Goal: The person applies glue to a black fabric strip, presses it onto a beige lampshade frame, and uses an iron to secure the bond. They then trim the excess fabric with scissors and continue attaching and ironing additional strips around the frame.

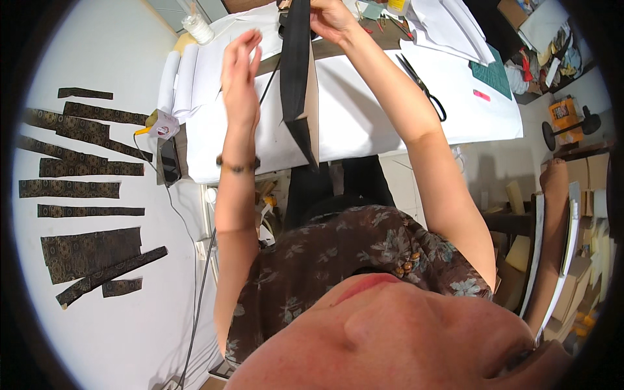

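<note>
A long black folded panel (296,75), with a beige inner side showing along its right edge, runs from the top of the view down past the table's near edge. My right hand (333,23) holds its far end at the right side; the fingertips are partly hidden there. To the left of the panel, my left hand (240,78) is raised with fingers stretched out and nothing in it. Black-handled scissors (422,88) lie on white paper (357,97) beneath my right forearm. A thin dark cord hangs between the left hand and the panel.
Paper rolls (179,84), a small box (162,123) and a phone (168,161) sit along the table's left side. Patterned dark fabric pieces (91,253) hang on the left wall. A green cutting mat (493,75) and paper sheets (448,29) lie at the right.
</note>
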`<action>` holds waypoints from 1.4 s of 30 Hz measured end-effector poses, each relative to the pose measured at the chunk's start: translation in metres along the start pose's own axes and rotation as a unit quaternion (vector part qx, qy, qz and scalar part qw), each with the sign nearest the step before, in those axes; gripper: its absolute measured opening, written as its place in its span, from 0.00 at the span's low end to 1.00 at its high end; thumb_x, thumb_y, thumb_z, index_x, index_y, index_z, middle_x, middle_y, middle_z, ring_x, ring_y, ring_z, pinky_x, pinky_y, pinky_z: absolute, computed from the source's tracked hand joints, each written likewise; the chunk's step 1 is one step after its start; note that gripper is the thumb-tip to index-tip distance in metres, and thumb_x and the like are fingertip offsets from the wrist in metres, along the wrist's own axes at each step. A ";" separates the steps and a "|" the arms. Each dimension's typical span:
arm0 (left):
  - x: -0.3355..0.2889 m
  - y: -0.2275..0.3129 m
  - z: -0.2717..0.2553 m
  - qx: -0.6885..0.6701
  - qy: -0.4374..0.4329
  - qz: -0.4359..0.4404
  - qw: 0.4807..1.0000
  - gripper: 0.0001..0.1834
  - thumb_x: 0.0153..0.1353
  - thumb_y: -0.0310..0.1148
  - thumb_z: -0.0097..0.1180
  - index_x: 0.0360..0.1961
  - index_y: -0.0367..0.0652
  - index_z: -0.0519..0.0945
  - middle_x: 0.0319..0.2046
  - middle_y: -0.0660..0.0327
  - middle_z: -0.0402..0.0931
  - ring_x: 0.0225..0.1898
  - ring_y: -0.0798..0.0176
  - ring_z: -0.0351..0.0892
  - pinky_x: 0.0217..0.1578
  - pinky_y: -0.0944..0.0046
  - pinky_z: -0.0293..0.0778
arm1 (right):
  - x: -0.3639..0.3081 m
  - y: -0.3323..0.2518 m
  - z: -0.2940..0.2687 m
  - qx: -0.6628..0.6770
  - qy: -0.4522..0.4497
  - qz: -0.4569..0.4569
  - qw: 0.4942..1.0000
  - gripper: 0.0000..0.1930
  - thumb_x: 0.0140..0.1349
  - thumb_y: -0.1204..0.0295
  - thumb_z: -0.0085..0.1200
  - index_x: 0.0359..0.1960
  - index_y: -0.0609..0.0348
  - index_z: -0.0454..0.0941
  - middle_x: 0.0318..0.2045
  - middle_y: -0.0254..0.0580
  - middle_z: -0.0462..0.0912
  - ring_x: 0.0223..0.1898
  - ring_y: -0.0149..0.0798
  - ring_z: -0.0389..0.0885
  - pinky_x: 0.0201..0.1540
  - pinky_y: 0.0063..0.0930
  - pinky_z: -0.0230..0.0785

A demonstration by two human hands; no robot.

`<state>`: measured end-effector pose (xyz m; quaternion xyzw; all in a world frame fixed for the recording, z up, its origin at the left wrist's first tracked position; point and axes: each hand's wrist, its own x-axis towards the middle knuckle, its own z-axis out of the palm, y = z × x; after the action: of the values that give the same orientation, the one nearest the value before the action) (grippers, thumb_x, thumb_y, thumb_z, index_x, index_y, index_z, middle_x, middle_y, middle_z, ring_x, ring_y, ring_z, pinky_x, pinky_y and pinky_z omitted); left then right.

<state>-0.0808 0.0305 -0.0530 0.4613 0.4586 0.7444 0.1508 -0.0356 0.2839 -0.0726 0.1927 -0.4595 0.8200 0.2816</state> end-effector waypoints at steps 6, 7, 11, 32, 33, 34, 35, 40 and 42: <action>0.077 -0.080 0.006 0.025 -0.035 -0.075 0.996 0.28 0.78 0.51 0.39 0.63 0.37 0.71 0.53 0.58 0.73 0.55 0.65 0.72 0.60 0.61 0.69 | 0.023 0.000 0.007 -0.177 0.053 0.041 0.982 0.14 0.75 0.64 0.54 0.51 0.62 0.82 0.44 0.40 0.86 0.47 0.33 0.83 0.54 0.31 0.75; 0.082 -0.083 0.003 0.003 -0.056 -0.088 0.994 0.30 0.77 0.52 0.38 0.62 0.36 0.72 0.50 0.59 0.73 0.52 0.65 0.72 0.58 0.61 0.70 | 0.032 -0.011 -0.003 -0.264 0.096 0.044 0.959 0.15 0.76 0.63 0.53 0.51 0.61 0.83 0.44 0.40 0.87 0.46 0.32 0.83 0.53 0.31 0.75; 0.096 -0.131 0.035 -0.110 -0.174 -0.159 0.966 0.37 0.76 0.60 0.33 0.56 0.33 0.75 0.38 0.60 0.73 0.39 0.66 0.71 0.51 0.62 0.73 | 0.072 -0.026 -0.161 -0.643 0.189 -0.063 0.739 0.16 0.70 0.68 0.56 0.56 0.61 0.80 0.53 0.47 0.84 0.55 0.45 0.81 0.61 0.40 0.72; 0.096 -0.117 0.025 -0.171 -0.176 -0.069 0.967 0.31 0.77 0.55 0.42 0.54 0.34 0.77 0.28 0.63 0.76 0.25 0.71 0.72 0.40 0.63 0.78 | 0.101 -0.186 0.006 -0.715 0.141 -0.124 0.674 0.21 0.68 0.54 0.62 0.38 0.63 0.76 0.25 0.40 0.79 0.25 0.36 0.79 0.26 0.32 0.71; 0.097 -0.118 0.029 -0.182 -0.176 -0.069 0.965 0.31 0.77 0.55 0.42 0.54 0.35 0.77 0.30 0.62 0.77 0.26 0.71 0.74 0.41 0.63 0.78 | 0.096 -0.212 0.020 -0.727 0.160 -0.128 0.655 0.21 0.69 0.52 0.62 0.38 0.62 0.77 0.23 0.36 0.78 0.21 0.31 0.77 0.22 0.28 0.68; 0.096 -0.112 0.032 -0.176 -0.137 -0.092 0.970 0.30 0.77 0.54 0.43 0.56 0.35 0.76 0.32 0.61 0.78 0.27 0.70 0.75 0.41 0.64 0.78 | 0.088 -0.229 0.048 -0.702 0.160 -0.097 0.687 0.22 0.69 0.51 0.61 0.38 0.61 0.78 0.22 0.34 0.78 0.19 0.29 0.75 0.20 0.26 0.66; 0.094 -0.104 0.036 -0.168 -0.095 -0.115 0.974 0.29 0.78 0.53 0.43 0.57 0.35 0.76 0.34 0.60 0.79 0.29 0.69 0.77 0.42 0.65 0.78 | 0.077 -0.240 0.076 -0.673 0.158 -0.066 0.719 0.23 0.69 0.50 0.61 0.39 0.61 0.78 0.21 0.33 0.77 0.17 0.26 0.73 0.19 0.24 0.64; 0.083 -0.067 0.047 -0.307 -0.026 -0.054 0.950 0.35 0.78 0.53 0.43 0.73 0.36 0.60 0.62 0.50 0.73 0.59 0.60 0.77 0.57 0.64 0.74 | 0.053 -0.241 0.130 -0.596 0.176 0.044 0.782 0.22 0.71 0.49 0.59 0.39 0.60 0.81 0.22 0.29 0.75 0.20 0.24 0.70 0.22 0.20 0.63; 0.083 -0.045 0.065 -0.516 -0.017 -0.126 0.847 0.29 0.79 0.53 0.39 0.64 0.39 0.72 0.52 0.54 0.82 0.46 0.64 0.86 0.44 0.68 0.84 | 0.049 -0.239 0.139 -0.615 0.184 0.091 0.762 0.22 0.71 0.49 0.58 0.37 0.60 0.82 0.22 0.29 0.75 0.21 0.24 0.70 0.23 0.21 0.62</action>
<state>-0.0802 0.1431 -0.0344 0.2678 0.0598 0.8404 0.4673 0.0881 0.2782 0.1798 -0.2185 -0.8197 0.4033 0.3430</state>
